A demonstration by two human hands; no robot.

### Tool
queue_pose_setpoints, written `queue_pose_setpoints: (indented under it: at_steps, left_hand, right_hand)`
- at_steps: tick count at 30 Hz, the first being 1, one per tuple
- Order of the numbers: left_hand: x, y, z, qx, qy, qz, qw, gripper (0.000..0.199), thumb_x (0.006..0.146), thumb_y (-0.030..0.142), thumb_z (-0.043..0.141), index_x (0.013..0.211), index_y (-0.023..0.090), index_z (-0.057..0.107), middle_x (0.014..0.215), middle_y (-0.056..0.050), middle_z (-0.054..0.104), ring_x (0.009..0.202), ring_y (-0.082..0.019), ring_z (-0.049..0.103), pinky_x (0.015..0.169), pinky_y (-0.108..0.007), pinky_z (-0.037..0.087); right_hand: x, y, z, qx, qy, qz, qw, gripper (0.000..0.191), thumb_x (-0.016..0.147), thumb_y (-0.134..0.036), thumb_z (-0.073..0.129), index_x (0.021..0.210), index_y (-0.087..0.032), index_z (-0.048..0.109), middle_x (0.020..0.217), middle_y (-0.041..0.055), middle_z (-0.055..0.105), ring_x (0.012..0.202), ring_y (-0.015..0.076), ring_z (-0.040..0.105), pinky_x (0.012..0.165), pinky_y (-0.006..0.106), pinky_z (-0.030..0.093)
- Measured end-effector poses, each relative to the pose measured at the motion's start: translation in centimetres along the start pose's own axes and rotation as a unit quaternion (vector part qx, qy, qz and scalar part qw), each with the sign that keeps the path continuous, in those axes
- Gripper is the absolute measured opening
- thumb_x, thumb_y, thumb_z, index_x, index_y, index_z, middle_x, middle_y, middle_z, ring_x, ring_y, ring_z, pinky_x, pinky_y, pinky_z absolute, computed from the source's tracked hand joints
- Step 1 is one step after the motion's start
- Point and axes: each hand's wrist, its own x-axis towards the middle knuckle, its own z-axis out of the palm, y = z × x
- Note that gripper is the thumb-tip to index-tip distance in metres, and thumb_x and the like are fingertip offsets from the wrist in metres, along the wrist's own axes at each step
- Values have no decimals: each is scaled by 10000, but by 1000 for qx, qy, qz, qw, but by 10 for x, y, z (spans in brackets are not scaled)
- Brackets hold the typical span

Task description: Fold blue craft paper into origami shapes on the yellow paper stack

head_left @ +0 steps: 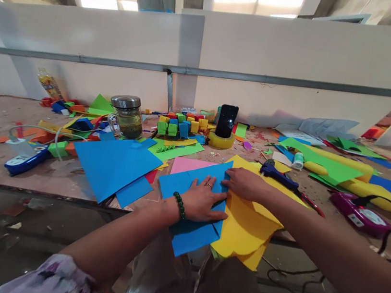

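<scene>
A folded sheet of blue paper lies in front of me and juts past the table's near edge. My left hand, with a dark green bead bracelet at the wrist, rests flat on it with fingers spread. At the paper's upper right edge, my right hand has its thumb and fingertips closed on the fold; the undersides of the fingers are hidden. Yellow sheets lie beneath and to the right of the blue one. A pink sheet shows behind it.
More blue sheets lie to the left. Behind stand a glass mug, colourful foam cubes and a phone propped on a tape roll. On the right are a blue-handled tool, yellow rolls and a purple device with a cord.
</scene>
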Motion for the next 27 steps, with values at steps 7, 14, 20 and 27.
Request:
queue_pose_setpoints:
  at_steps: [7,14,20,27]
  left_hand:
    - [-30,16,15,48,56,28,997,617,914,592,450,1410,224,450,1508,-218,365,1405,-426,306,1061,-683,276]
    - [-65,35,33,91,89,19,992,466,952,422,486,1370,215,486,1472,-179,445,1363,-359,414,1070,-601,367]
    - [-68,45,44,140,133,-5,981,400,957,271,479,1350,205,514,1419,-216,494,1327,-355,466,1065,-566,404]
    - [-67,45,47,119,132,-10,984,449,909,270,553,1347,179,519,1418,-241,484,1318,-373,470,1040,-530,447]
  right_hand:
    - [-6,-5,11,6,12,16,1000,512,951,-474,372,1264,-130,587,1353,190,567,1222,360,526,972,462,415]
    - [-1,12,-4,46,-46,-9,998,957,655,-800,572,1366,-161,523,1403,167,534,1250,380,493,966,438,436]
    - [18,24,-17,48,-88,-15,995,794,547,-748,687,1097,-176,702,1122,157,695,1007,359,631,766,379,474]
    - [51,54,-15,94,-52,-11,994,385,660,-497,715,892,-191,714,935,69,733,878,250,654,678,290,449]
